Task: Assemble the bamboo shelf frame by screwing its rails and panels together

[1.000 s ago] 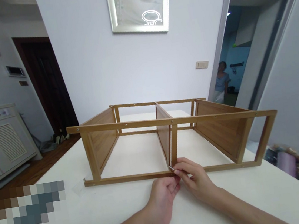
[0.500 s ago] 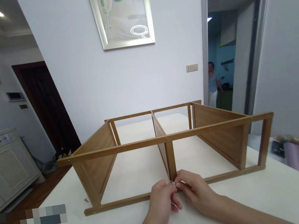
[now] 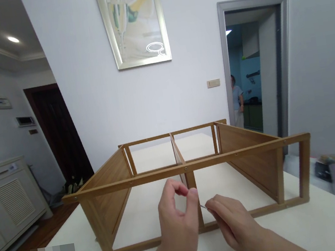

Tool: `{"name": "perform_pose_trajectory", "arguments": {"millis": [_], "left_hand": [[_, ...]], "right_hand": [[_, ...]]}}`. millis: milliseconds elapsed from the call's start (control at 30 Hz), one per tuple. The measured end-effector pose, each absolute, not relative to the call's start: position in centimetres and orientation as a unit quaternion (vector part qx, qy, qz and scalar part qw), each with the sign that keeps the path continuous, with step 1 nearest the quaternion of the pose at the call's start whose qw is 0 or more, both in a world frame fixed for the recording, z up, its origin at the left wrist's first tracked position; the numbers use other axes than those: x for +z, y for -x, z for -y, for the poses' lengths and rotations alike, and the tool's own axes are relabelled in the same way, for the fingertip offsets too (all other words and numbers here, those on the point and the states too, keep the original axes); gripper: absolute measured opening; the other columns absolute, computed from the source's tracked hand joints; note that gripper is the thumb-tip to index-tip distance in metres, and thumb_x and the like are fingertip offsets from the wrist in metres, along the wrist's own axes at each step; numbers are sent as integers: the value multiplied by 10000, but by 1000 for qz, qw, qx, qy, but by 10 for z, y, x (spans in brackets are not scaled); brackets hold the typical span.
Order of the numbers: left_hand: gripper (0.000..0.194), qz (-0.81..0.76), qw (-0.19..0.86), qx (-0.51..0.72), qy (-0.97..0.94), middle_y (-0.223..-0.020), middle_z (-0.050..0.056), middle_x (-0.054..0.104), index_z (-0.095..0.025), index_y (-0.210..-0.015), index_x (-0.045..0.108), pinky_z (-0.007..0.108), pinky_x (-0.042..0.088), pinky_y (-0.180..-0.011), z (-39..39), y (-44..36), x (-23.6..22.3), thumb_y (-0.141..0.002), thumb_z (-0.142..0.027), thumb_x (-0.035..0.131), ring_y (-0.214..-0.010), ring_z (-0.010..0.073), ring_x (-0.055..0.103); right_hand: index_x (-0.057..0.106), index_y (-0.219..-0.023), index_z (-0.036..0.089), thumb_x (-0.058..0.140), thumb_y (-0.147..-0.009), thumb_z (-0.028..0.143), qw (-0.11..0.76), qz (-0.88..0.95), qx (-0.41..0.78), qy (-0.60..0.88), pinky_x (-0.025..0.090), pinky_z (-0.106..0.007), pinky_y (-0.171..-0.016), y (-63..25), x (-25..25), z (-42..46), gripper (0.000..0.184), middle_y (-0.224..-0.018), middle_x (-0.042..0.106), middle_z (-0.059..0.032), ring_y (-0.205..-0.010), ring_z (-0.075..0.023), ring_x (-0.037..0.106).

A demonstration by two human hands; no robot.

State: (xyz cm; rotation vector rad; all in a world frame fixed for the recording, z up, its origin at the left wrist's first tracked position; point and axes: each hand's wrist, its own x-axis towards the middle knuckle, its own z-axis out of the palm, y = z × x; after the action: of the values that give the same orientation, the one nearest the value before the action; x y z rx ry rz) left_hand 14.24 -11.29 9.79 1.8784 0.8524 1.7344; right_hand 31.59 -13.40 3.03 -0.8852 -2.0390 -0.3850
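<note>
Head view, lower centre of the frame: your left hand (image 3: pixel 177 220) is raised with fingers loosely curled and thumb meeting forefinger, whether anything sits between them cannot be told, while your right hand (image 3: pixel 232 224) just beside it pinches a small metal piece (image 3: pixel 202 206) at its fingertips. Both hands sit in front of the middle upright of the wooden frame (image 3: pixel 186 166), which lies across mid-frame on the white table (image 3: pixel 311 225); a person (image 3: pixel 237 100) stands in the doorway (image 3: pixel 256 66) at right.
</note>
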Motion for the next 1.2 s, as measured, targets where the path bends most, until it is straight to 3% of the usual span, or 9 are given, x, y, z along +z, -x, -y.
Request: {"name": "perform_pose_trajectory", "arguments": {"millis": [67,167,233,333,567,633,700,800,1200], "left_hand": [[55,-235,51,648,-722,-840,14,589,-211,-876,534,327,475,-791,110,-141,111,-903,-164,543,-833,177,575],[198,-263,-86,586,-761,-974,58,639,-195,-1029,569,401,464,-898,98,-136,133,-860,-91,574,-974,227,589],[231,-314,-91,500,-802,-968,53,665,-195,-1041,590,419,472,-874,89,-132,142,-830,-113,638,-950,245,610],[116,-361,-71,413,-833,-868,29,691,-207,-933,627,430,475,-795,82,-129,145,-835,-219,688,-852,260,640],[99,-358,-126,436,-816,-770,36,672,-196,-816,612,411,413,-706,82,-135,135,-898,-248,593,-749,246,611],[121,-352,-139,445,-812,-754,36,661,-196,-798,602,409,402,-697,82,-136,133,-903,-250,578,-731,241,596],[134,-347,-145,450,-810,-752,36,655,-195,-799,597,410,397,-697,83,-137,132,-912,-257,562,-727,240,589],[137,-341,-153,459,-806,-758,39,649,-193,-822,597,410,394,-705,85,-137,131,-925,-259,535,-729,239,585],[112,-333,-185,462,-801,-746,55,615,-187,-832,581,406,365,-682,84,-138,127,-911,-240,523,-708,238,546]], "right_hand": [[525,-1153,147,435,-877,12,451,805,-199,329,422,-277,-575,-318,47,134,320,-773,581,-46,-674,-163,512],[543,-1233,117,469,-846,-23,465,794,-273,282,484,-312,-657,-317,81,134,418,-880,643,-95,-767,-179,569],[590,-1178,116,494,-824,-33,470,777,-328,262,512,-373,-777,-314,105,131,396,-931,662,-116,-871,-205,595],[635,-1088,148,540,-813,-34,478,740,-400,253,477,-466,-939,-307,132,121,344,-994,677,-109,-983,-222,599],[656,-1104,188,577,-826,-21,468,719,-453,241,406,-644,-1045,-303,124,90,357,-1131,616,-116,-1131,-271,568],[654,-1129,199,558,-842,-16,464,729,-438,247,459,-618,-1015,-306,119,87,371,-1214,574,-135,-1163,-279,558],[658,-1142,209,549,-846,-22,473,731,-423,251,554,-503,-914,-308,117,87,391,-1209,563,-134,-1135,-261,561],[662,-1138,196,547,-834,-42,490,738,-398,239,589,-393,-791,-309,120,89,403,-1160,560,-136,-1083,-248,567],[659,-1145,219,540,-840,-25,508,761,-342,216,566,-360,-707,-308,125,98,408,-1057,578,-108,-946,-215,586]]}}
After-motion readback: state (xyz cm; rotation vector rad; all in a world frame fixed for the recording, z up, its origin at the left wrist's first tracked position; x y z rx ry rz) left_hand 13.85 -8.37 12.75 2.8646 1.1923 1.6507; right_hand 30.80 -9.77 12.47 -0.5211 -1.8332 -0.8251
